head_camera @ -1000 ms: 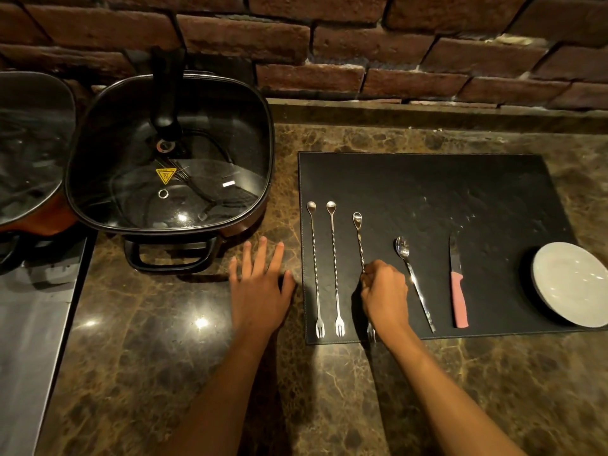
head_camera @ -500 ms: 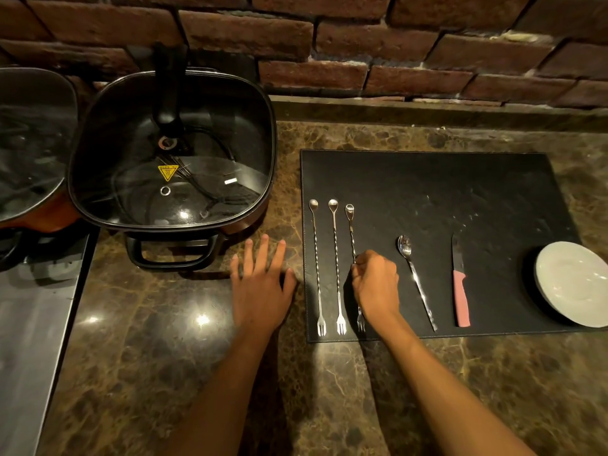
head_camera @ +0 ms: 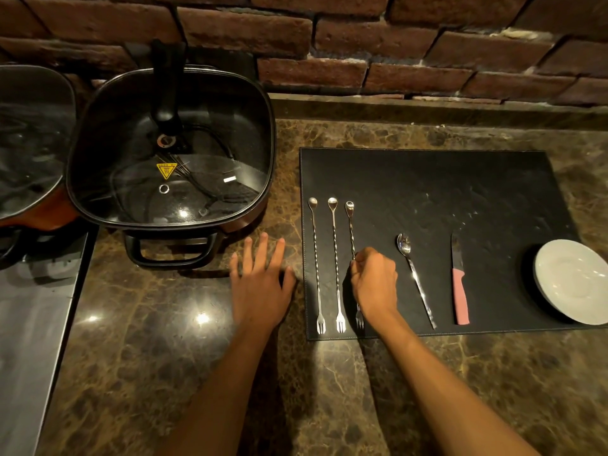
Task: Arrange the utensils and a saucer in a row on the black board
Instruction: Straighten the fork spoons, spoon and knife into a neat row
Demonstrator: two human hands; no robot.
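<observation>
On the black board (head_camera: 427, 192) lie, left to right, a first long twisted fork-spoon (head_camera: 316, 264), a second one (head_camera: 336, 264), a third one (head_camera: 351, 232), a spoon (head_camera: 415, 278), a pink-handled knife (head_camera: 459, 284) and a white saucer (head_camera: 574, 280) that overhangs the board's right edge. My right hand (head_camera: 375, 282) is closed around the middle of the third fork-spoon, whose fork end shows below my wrist. My left hand (head_camera: 260, 284) rests flat on the counter just left of the board, fingers spread, holding nothing.
A square black electric pan with a glass lid (head_camera: 171, 149) stands at the back left, a second lidded pan (head_camera: 29, 139) beside it. A metal surface (head_camera: 29, 340) runs along the left. A brick wall (head_camera: 362, 44) backs the marble counter (head_camera: 164, 357).
My right hand shifted the third fork-spoon left and up the board, so it now lies close beside the second one and nearly parallel. My left hand stayed put.
</observation>
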